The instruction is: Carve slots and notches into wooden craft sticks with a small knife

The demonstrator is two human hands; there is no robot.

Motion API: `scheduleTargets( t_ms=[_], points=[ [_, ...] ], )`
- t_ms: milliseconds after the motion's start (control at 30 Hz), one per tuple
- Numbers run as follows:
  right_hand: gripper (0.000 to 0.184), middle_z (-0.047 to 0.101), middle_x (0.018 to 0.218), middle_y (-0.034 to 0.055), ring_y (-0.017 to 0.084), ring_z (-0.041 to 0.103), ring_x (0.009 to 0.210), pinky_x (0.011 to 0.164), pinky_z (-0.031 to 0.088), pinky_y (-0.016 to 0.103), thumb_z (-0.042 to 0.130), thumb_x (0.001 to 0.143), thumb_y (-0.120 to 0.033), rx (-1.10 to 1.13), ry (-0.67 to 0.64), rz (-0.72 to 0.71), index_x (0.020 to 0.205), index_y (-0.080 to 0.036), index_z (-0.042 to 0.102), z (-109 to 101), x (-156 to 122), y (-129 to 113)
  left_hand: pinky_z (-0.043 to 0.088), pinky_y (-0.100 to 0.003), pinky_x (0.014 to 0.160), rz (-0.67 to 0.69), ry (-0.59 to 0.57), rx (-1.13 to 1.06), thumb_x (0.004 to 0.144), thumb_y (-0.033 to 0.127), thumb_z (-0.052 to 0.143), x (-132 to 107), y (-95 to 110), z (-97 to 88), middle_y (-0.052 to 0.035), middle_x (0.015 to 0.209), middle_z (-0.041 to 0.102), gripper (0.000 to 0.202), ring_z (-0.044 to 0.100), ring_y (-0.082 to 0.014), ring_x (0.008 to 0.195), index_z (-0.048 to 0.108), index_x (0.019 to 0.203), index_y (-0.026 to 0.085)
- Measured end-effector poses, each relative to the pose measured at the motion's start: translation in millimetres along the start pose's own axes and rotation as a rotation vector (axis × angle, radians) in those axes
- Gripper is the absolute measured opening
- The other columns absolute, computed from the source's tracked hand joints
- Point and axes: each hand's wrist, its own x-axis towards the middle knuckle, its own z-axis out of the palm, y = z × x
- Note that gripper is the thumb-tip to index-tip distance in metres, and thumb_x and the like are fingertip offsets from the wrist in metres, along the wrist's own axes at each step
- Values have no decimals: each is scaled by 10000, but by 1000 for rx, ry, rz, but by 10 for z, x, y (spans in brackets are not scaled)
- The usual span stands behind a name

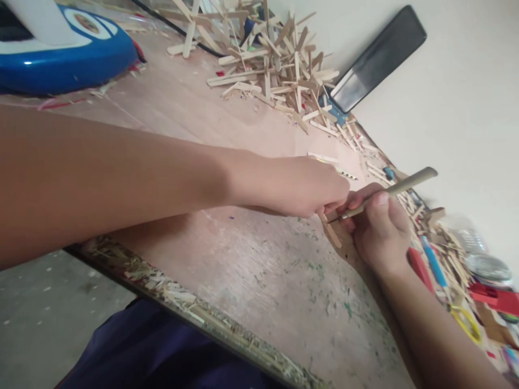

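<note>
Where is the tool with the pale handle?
In the head view, the tool is right of centre, held in the right hand, its tip close to the small wooden stick by the left hand.

Our hands (381, 229): two
Tool (411, 182) we hold: one
Stick (333, 235) at its tip: one
Black slab (379, 58): one
Piled sticks (298, 73): more than we can count

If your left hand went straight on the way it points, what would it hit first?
Probably the right hand, which holds the tan-handled tool; it sits just beyond the left hand, though whether they touch is unclear.
</note>
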Motion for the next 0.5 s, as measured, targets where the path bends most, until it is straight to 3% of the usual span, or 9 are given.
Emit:
scheduleTargets(
  t_ms=[267,500],
  points=[
    [452,641,757,35,150,524,575,480,365,309,739,989,-644,-62,42,-27,795,-239,687,70,-28,-61,433,-359,869,-34,-29,-17,937,175,646,-6,27,-23,-59,929,752,155,663,-233,918,791,944,226],
    [491,647,746,21,151,551,618,502,392,294,692,1010,-687,-250,84,-121,823,-233,689,78,-92,-69,413,-381,731,-17,-16,24,968,201,610,-8,44,-27,-83,918,745,177,635,-220,739,775,906,196]
  ],
)
